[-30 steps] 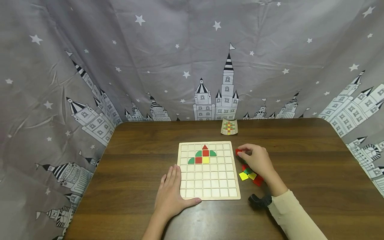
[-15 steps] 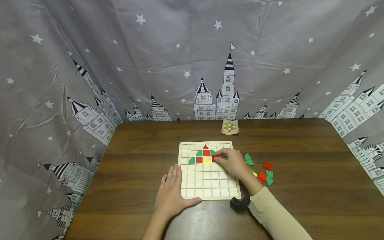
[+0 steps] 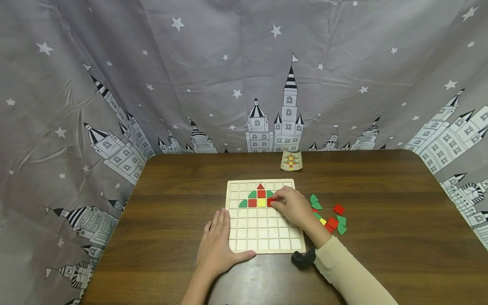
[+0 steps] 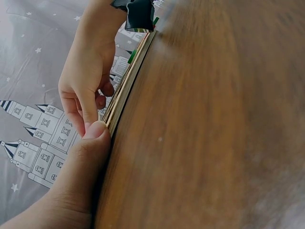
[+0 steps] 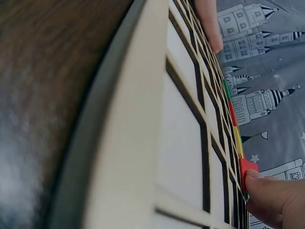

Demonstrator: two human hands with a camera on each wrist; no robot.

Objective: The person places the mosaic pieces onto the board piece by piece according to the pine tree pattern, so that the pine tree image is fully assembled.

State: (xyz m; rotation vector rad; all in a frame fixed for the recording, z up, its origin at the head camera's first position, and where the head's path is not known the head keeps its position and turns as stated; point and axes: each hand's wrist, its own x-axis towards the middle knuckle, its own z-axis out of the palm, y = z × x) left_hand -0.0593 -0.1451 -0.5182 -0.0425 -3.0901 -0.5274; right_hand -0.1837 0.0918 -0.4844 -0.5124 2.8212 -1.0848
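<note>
Pinching is handled by the right hand (image 3: 295, 206) only, with a red square tile (image 3: 270, 202) held narrowly between thumb and fingertips. The tile is caught by its right side, so its left part pokes out past the fingers, over the grid cell just right of the yellow tile (image 3: 261, 203) on the wooden board (image 3: 263, 222). No real long axis to report, since it's a square, but its edges are lined up roughly with the grid. In the right wrist view it seems to be raised above its neighbours; whether it's fully seated can't be told. The right forearm is angled in from the lower right, fingers pointed left. Over at the lower-left corner, the left hand (image 3: 216, 243) is laid against the board, fingers straight along the left edge, thumb stretched along the near edge, nothing gripped.
</note>
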